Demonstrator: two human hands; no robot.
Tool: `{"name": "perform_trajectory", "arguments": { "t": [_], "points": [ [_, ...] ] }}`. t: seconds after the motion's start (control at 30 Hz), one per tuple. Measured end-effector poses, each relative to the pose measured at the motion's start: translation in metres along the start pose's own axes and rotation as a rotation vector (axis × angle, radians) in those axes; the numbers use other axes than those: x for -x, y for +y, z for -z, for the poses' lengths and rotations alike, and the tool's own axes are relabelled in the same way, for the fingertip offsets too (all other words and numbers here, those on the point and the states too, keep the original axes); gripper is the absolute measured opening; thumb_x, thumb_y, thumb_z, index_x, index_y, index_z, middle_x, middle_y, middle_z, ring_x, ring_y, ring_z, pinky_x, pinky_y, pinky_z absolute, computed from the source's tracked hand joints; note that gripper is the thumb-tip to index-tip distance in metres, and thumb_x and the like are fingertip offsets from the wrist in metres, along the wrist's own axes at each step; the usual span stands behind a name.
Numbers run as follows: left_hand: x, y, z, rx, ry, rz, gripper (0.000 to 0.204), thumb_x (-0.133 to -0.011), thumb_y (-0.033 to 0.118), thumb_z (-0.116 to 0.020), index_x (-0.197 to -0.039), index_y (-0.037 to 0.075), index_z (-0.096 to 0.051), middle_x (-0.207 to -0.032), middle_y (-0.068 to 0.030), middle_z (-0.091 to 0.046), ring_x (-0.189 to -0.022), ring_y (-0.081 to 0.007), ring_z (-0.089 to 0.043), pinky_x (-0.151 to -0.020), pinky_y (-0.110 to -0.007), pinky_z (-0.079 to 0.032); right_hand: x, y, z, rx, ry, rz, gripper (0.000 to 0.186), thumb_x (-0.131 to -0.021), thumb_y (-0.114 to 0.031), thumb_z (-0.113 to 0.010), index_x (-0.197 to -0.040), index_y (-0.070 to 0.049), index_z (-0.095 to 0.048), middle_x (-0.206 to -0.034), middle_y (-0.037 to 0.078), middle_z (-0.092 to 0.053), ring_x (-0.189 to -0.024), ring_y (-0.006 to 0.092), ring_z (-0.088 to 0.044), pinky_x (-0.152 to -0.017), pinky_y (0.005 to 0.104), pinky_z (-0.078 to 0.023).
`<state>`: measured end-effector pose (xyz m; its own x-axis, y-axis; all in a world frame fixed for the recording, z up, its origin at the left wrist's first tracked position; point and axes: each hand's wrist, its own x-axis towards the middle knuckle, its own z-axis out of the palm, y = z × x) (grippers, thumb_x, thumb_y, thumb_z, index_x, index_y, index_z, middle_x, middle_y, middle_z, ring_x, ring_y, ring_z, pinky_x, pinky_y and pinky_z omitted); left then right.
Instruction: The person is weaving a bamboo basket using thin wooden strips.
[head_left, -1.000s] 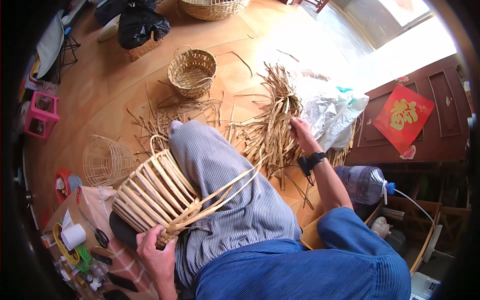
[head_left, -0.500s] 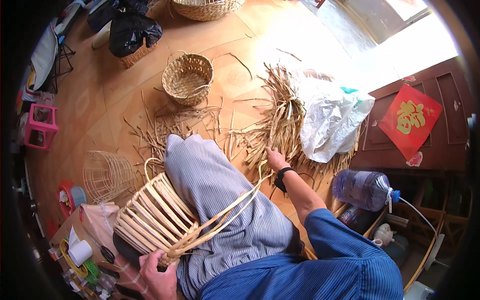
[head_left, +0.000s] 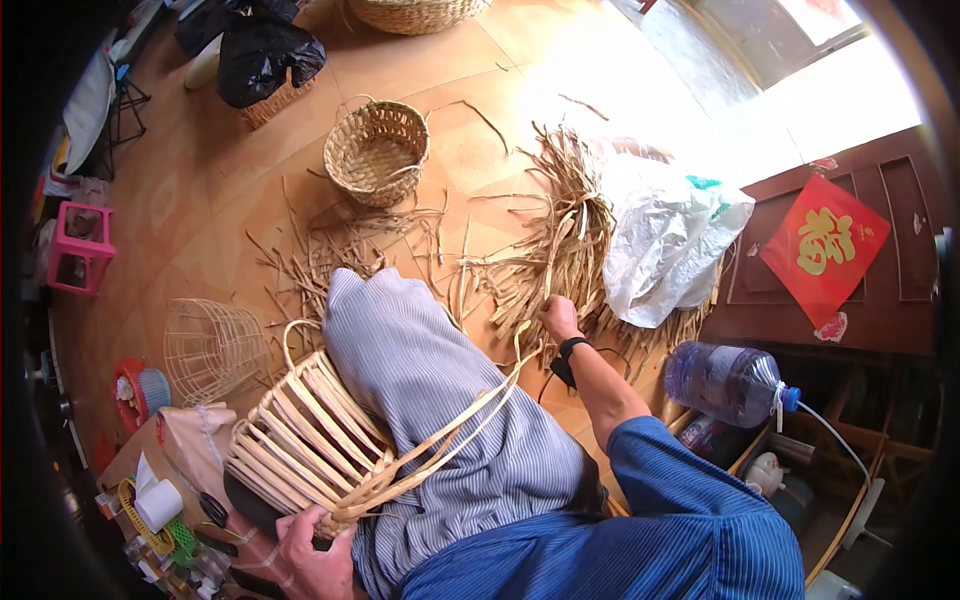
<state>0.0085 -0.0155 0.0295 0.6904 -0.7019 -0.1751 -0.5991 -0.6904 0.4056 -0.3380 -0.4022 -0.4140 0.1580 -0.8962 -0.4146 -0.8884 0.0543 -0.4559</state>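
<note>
Warm tan floor tiles (head_left: pixel 240 195), brightly lit at the upper right, carry a small round basket of straw-coloured weave (head_left: pixel 346 184) and a spread heap of dry brown plant strips (head_left: pixel 570 235) beside a crumpled white plastic bag (head_left: pixel 670 250). Close by the grey-striped trouser leg (head_left: pixel 390 320) lies a tilted basket of pale flat ribs (head_left: pixel 300 441). Of the two hands, the left hand (head_left: pixel 312 556) holds this basket's braided lower edge between thumb and fingers, and long pale loose strands (head_left: pixel 450 436) run from there across the leg toward the right hand (head_left: pixel 560 318). That one is at the heap's near edge, fingers curled narrow; whether they grip a strip, I cannot tell. For a clean reach, the left pinch should stay firm so the braid cannot slacken, and any strip is best drawn out singly, lengthwise, so its neighbours do not tangle.
</note>
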Motion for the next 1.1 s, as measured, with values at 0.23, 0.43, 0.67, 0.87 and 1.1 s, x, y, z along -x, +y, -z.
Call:
{"name": "perform_trajectory", "arguments": {
  "t": [0.23,0.43,0.67,0.87,1.1],
  "points": [
    [-0.001,-0.012,-0.008,0.057,0.027,-0.012,0.057,-0.061,-0.005,-0.096,-0.112,0.002,-0.074,-0.106,-0.0145,-0.068,-0.093,-0.0324,-0.069,-0.083,-0.042,-0.057,0.065,0.020,-0.026,-0.290,-0.368,-0.420,0.011,-0.094,-0.002,-0.071,-0.101,0.006,-0.074,-0.090,0.025,-0.077,-0.089,0.0371,-0.081,-0.071,0.0556,-0.064],
    [-0.004,-0.006,-0.007,0.071,-0.012,-0.009,0.055,-0.063,-0.005,-0.096,-0.112,0.002,-0.074,-0.106,-0.0145,-0.068,-0.092,-0.0317,-0.069,-0.082,-0.042,-0.057,0.148,0.085,-0.056,-0.362,-0.830,-0.220,0.023,-0.095,0.003,-0.068,-0.115,-0.002,-0.079,-0.102,0.007,-0.081,-0.085,0.0215,-0.076,-0.073,0.0362,-0.064],
    [-0.003,-0.006,-0.009,0.104,0.030,-0.056,0.051,-0.063,-0.002,-0.096,-0.110,0.004,-0.076,-0.100,-0.0138,-0.071,-0.092,-0.0334,-0.069,-0.083,-0.044,-0.057,0.142,0.038,0.026,-0.727,-0.508,-0.106,0.026,-0.101,-0.002,-0.064,-0.126,0.000,-0.073,-0.107,0.007,-0.079,-0.088,0.0190,-0.075,-0.076,0.0339,-0.063],
    [-0.016,0.010,0.008,0.084,-0.059,-0.137,0.052,-0.068,0.011,-0.099,-0.116,0.008,-0.078,-0.105,-0.0148,-0.080,-0.101,-0.0390,-0.070,-0.093,-0.048,-0.056,0.069,-0.037,0.137,-0.748,-0.021,0.108,0.013,-0.107,-0.017,-0.076,-0.101,-0.006,-0.077,-0.086,-0.004,-0.067,-0.076,0.0090,-0.060,-0.069,0.0282,-0.050],
    [-0.013,0.016,0.028,0.186,0.140,-0.197,0.033,-0.090,0.003,-0.083,-0.121,0.005,-0.076,-0.114,-0.0153,-0.076,-0.108,-0.0386,-0.072,-0.091,-0.045,-0.058,0.151,-0.257,0.227,-0.716,-0.175,0.641,0.015,-0.105,-0.004,-0.076,-0.119,0.001,-0.076,-0.108,0.004,-0.076,-0.100,0.0128,-0.071,-0.094,0.0301,-0.058]
  ]
}}
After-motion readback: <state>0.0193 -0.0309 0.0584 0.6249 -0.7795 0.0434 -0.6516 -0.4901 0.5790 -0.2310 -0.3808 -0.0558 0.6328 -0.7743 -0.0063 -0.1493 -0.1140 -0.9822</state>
